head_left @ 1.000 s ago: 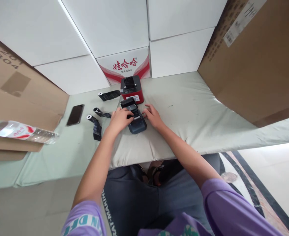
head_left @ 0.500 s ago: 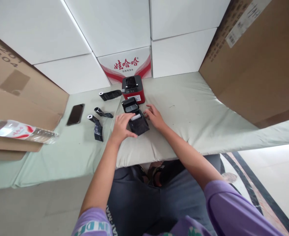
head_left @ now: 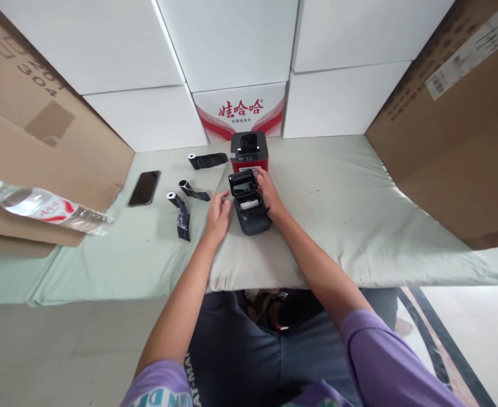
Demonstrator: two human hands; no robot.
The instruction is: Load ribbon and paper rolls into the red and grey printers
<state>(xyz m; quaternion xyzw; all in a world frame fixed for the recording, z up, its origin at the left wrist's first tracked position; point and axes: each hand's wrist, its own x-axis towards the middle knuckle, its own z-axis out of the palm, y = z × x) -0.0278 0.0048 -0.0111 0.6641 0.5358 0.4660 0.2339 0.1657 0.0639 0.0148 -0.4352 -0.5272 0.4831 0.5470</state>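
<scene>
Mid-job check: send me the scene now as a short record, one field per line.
Main device: dark unit, lid open
Inside it: white roll
Left hand: left of the unit, not gripping it
Right hand: at the unit's right side; grip unclear
Behind unit: red-and-black device
Left of unit: three black rolls, partly unwound
Farther left: phone, flat; bottle by cardboard

The small device is dark blue-black, the roll in it white. The boxy machine is black on top, red along its sides. Glossy black marks the trailing strips and the phone. The tabletop is pale green, the white carton bears red characters and curved red bands, and the sleeves are purple.
</scene>
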